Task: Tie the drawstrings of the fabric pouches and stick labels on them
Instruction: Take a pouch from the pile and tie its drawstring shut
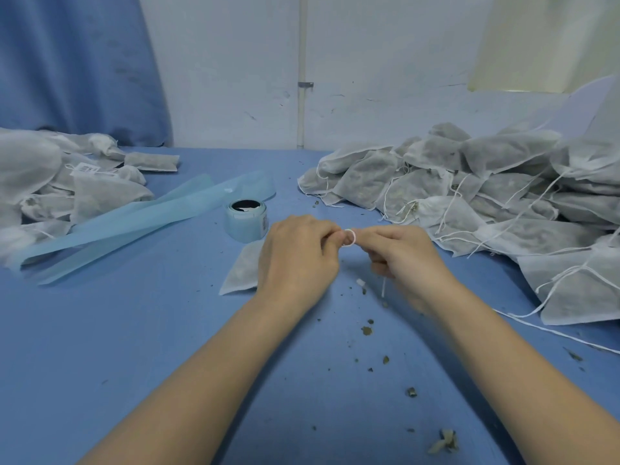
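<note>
Both hands, left hand (295, 260) and right hand (406, 260), pinch the drawstring loop (349, 237); a slack pull could let the half-formed knot slip open.

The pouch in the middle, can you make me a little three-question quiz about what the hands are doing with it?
1. True or false: both hands pinch the white drawstring loop above the pouch.
2. Which pile holds more pouches: the left pile or the right pile?
3. What stands just behind the left hand: A) scissors, B) a blue label roll, C) a cup?

Key: 1 true, the right hand also has its fingers on it. 2 the right pile. 3 B.
</note>
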`<action>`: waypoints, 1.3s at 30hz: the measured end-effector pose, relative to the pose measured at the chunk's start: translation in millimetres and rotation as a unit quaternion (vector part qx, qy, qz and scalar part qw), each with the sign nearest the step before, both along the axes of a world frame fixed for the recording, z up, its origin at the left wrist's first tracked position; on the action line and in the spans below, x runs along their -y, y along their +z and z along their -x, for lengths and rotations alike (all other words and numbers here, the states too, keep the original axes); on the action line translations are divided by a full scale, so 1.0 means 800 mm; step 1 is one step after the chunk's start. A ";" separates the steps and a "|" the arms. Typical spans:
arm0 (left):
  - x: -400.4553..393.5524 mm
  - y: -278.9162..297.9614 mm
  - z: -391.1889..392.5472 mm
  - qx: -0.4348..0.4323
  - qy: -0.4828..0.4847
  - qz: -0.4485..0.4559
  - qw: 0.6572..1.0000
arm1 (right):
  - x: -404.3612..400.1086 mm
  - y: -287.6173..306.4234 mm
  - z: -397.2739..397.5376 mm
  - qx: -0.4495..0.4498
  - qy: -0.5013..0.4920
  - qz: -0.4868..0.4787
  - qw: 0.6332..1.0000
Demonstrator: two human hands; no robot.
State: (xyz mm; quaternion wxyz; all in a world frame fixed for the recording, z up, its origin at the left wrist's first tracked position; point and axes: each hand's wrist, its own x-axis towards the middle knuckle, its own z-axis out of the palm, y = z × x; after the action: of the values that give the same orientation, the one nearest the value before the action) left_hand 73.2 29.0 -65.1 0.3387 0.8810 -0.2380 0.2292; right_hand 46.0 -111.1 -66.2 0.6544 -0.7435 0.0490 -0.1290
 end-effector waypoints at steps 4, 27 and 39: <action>0.002 -0.007 0.002 0.023 0.041 -0.029 0.998 | -0.009 0.002 0.007 0.012 0.021 0.018 1.000; 0.006 -0.020 0.012 0.140 -0.021 0.120 0.983 | -0.016 0.005 0.004 -0.112 0.079 -0.400 0.906; 0.008 -0.017 0.008 0.180 0.020 0.086 0.980 | -0.013 0.000 0.009 0.026 -0.018 -0.070 0.997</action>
State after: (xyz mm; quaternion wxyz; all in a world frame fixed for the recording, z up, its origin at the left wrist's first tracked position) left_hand 67.0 22.6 -78.7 0.3605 0.7972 -0.2568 0.4106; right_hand 38.7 -100.7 -66.0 0.7036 -0.6911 0.0544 -0.1559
